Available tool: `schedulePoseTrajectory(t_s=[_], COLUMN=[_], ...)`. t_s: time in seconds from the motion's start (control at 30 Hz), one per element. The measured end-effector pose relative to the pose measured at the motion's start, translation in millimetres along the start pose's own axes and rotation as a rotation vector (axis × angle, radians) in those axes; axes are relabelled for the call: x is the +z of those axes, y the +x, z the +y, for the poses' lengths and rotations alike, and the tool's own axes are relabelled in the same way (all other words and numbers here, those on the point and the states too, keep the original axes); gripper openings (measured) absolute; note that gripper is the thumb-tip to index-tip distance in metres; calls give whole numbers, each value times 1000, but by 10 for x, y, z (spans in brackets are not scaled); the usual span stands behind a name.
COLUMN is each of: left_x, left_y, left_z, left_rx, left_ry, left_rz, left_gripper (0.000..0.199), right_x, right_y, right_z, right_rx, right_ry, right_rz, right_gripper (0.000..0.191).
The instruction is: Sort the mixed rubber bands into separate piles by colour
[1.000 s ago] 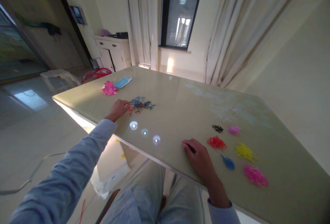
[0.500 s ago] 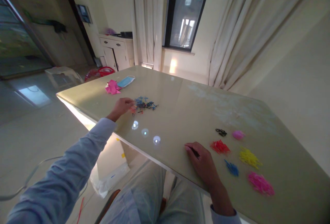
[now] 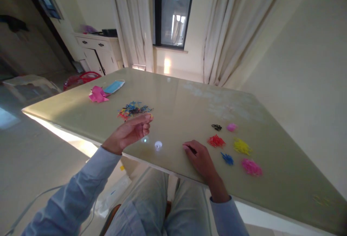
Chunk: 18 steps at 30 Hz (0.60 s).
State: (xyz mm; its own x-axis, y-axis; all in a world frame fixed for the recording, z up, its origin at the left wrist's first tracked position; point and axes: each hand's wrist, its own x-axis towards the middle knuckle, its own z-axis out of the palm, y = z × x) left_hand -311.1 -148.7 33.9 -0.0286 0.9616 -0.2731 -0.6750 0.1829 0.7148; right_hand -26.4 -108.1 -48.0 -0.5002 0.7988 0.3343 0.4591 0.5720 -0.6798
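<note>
My left hand [image 3: 132, 131] is raised over the table's near edge, thumb and fingers pinched on a small yellowish rubber band [image 3: 151, 117]. Just behind it lies a mixed pile of small rubber bands [image 3: 134, 108], blue, black, red and yellow, partly hidden by the hand. My right hand [image 3: 200, 159] rests on the table with fingers curled closed; what is inside, if anything, is hidden. To its right are sorted piles: black bands [image 3: 216, 127], red bands [image 3: 216, 141], blue bands [image 3: 227, 158], yellow bands [image 3: 242, 146], deep pink bands [image 3: 252, 167] and a light pink heap [image 3: 231, 127].
A blue face mask [image 3: 115, 86] and a crumpled pink piece [image 3: 98, 94] lie at the far left of the glossy table [image 3: 176, 120]. Beyond stand a white cabinet [image 3: 97, 53] and a red basket [image 3: 81, 80]. A cable [image 3: 35, 199] runs along the floor.
My left hand has moved away from the mixed pile, rightward and nearer to me, with a small band in its fingertips. My right hand stays resting on the table. The view has turned right.
</note>
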Motion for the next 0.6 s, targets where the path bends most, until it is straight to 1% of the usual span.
schedulePoseTrajectory(t_s=[0.13, 0.27, 0.4, 0.5, 0.6], left_x=[288, 594, 978, 1293, 1580], left_y=[1, 78, 183, 279, 438], left_z=[-235, -449, -669, -865, -1117], left_rx=[-53, -118, -184, -220, -249], left_ry=[17, 42, 65, 110, 229], left_rz=[-75, -167, -275, -355, -419], left_gripper=[17, 15, 17, 22, 29], right_x=[23, 37, 53, 101, 168], right_y=[6, 19, 29, 35, 39], right_z=[-4, -35, -74, -56, 11], right_rx=[10, 34, 66, 123, 137], right_ry=[-6, -57, -128, -192, -245], right_rz=[13, 1, -26, -30, 13], right_gripper=[17, 15, 15, 15, 33])
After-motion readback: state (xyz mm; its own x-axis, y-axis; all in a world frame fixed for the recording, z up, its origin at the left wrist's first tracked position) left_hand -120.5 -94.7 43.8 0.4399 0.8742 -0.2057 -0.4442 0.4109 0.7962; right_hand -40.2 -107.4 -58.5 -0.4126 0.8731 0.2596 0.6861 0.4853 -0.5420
